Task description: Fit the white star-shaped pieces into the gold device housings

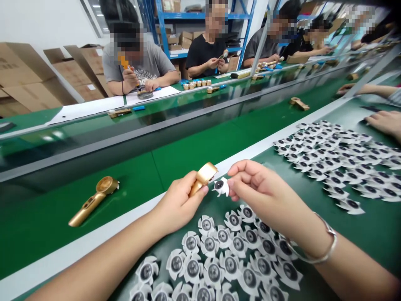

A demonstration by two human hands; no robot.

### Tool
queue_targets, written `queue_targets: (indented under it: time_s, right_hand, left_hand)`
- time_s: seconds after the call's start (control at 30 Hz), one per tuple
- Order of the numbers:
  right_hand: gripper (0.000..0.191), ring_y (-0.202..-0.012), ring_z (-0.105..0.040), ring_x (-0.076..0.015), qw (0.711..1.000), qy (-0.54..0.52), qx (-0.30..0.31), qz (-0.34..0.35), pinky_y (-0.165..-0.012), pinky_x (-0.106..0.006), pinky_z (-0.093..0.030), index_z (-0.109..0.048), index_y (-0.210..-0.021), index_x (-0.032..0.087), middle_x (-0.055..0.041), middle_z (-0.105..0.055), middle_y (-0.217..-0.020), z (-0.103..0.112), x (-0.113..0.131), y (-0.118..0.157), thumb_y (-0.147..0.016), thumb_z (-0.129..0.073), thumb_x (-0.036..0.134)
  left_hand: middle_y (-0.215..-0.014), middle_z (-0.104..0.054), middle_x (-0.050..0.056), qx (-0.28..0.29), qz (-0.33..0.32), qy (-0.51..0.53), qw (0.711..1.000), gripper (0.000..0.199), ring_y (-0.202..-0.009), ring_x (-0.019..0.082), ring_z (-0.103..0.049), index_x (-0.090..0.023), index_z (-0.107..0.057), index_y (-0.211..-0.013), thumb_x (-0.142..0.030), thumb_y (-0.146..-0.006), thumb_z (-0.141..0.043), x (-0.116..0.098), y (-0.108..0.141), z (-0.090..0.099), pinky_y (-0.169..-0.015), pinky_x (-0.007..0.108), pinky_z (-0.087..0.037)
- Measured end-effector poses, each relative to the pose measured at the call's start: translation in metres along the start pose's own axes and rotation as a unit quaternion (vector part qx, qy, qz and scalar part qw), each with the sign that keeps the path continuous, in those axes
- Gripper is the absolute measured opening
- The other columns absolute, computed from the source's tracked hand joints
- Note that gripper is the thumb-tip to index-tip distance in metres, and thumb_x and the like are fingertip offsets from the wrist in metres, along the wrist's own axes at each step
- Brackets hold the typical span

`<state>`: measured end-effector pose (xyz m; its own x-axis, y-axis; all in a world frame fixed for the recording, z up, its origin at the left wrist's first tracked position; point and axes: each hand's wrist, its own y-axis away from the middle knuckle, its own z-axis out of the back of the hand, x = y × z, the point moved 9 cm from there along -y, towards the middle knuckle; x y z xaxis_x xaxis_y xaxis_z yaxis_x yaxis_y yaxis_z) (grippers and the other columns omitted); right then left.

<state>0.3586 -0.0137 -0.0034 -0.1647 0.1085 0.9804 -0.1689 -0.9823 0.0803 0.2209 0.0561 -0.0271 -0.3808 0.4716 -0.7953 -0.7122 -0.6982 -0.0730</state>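
Observation:
A gold handheld housing with a round head [206, 172] is gripped in my left hand [181, 200], its open ring facing right. Between the thumb and fingers of my right hand [250, 182] is a small white fan wheel [221, 187] with a dark centre, close beside the ring and apart from it. Below both hands, several white fan wheels [214, 271] lie on the dark green table [275, 156]. Another gold housing [90, 205] rests on the green belt to the left, with white blade tips showing at its head.
More fan wheels [328, 159] cover the table at the right, near another person's hand [385, 123]. A gold part [300, 103] lies farther along the green belt [175, 150]. People sit across it, before cardboard boxes [25, 75] and blue shelving [206, 16].

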Motion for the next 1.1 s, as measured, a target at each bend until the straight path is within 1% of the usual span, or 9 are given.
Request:
queue_targets:
  time_s: [0.1, 0.23, 0.47, 0.7, 0.9, 1.1]
  right_hand:
    - [0.013, -0.065, -0.058, -0.0142, 1.000, -0.020, 0.004, -0.010, -0.058, -0.023, -0.045, -0.050, -0.095, 0.022, 0.0010, -0.061, -0.068, -0.003, -0.005, -0.002, -0.085, -0.057, 0.025]
    - [0.016, -0.067, -0.059, -0.0148, 0.999, -0.049, 0.013, -0.012, -0.060, -0.024, -0.046, -0.048, -0.096, 0.021, 0.0011, -0.062, -0.068, -0.008, -0.009, -0.001, -0.084, -0.057, 0.027]
    - [0.019, -0.067, -0.062, -0.0156, 0.997, -0.075, 0.007, -0.020, -0.058, -0.024, -0.045, -0.046, -0.095, 0.022, 0.0018, -0.061, -0.065, -0.007, -0.005, 0.003, -0.082, -0.059, 0.027]
    - [0.016, -0.067, -0.063, -0.0147, 0.996, -0.085, -0.001, -0.033, -0.058, -0.023, -0.043, -0.046, -0.098, 0.021, 0.0021, -0.062, -0.065, -0.007, -0.008, 0.003, -0.087, -0.056, 0.025]
    - [0.013, -0.065, -0.061, -0.0128, 0.993, -0.102, -0.005, -0.055, -0.060, -0.022, -0.042, -0.047, -0.098, 0.018, 0.0025, -0.062, -0.066, -0.008, -0.008, 0.003, -0.089, -0.056, 0.022]
    - [0.013, -0.065, -0.061, -0.0116, 0.991, -0.120, -0.004, -0.057, -0.062, -0.022, -0.042, -0.047, -0.100, 0.018, 0.0032, -0.063, -0.066, -0.010, -0.009, 0.003, -0.091, -0.055, 0.022]
  left_hand:
    - [-0.072, -0.052, -0.003, 0.017, -0.016, -0.020, 1.000, 0.017, -0.061, 0.012, -0.044, -0.021, -0.051, -0.090, -0.037, -0.094, -0.048, -0.003, 0.002, -0.003, -0.058, 0.024, -0.031]
    - [-0.073, -0.052, -0.004, 0.034, -0.042, -0.038, 0.998, 0.012, -0.060, 0.010, -0.045, -0.021, -0.046, -0.085, -0.029, -0.093, -0.049, -0.007, 0.004, -0.007, -0.058, 0.023, -0.031]
    - [-0.076, -0.053, -0.003, 0.026, -0.039, -0.035, 0.998, 0.014, -0.063, 0.011, -0.047, -0.021, -0.048, -0.088, -0.033, -0.095, -0.047, -0.007, 0.001, -0.004, -0.059, 0.024, -0.032]
    - [-0.074, -0.052, -0.003, 0.025, -0.052, -0.049, 0.997, 0.015, -0.062, 0.011, -0.046, -0.020, -0.047, -0.087, -0.033, -0.095, -0.048, -0.008, 0.002, -0.004, -0.059, 0.024, -0.032]
    - [-0.072, -0.049, -0.005, 0.020, -0.069, -0.060, 0.996, 0.010, -0.060, 0.009, -0.043, -0.020, -0.045, -0.087, -0.027, -0.094, -0.049, -0.010, 0.002, -0.003, -0.057, 0.022, -0.031]
    - [-0.072, -0.050, -0.006, 0.024, -0.078, -0.073, 0.994, 0.010, -0.060, 0.008, -0.046, -0.020, -0.044, -0.086, -0.025, -0.094, -0.048, -0.013, 0.003, -0.004, -0.057, 0.021, -0.032]
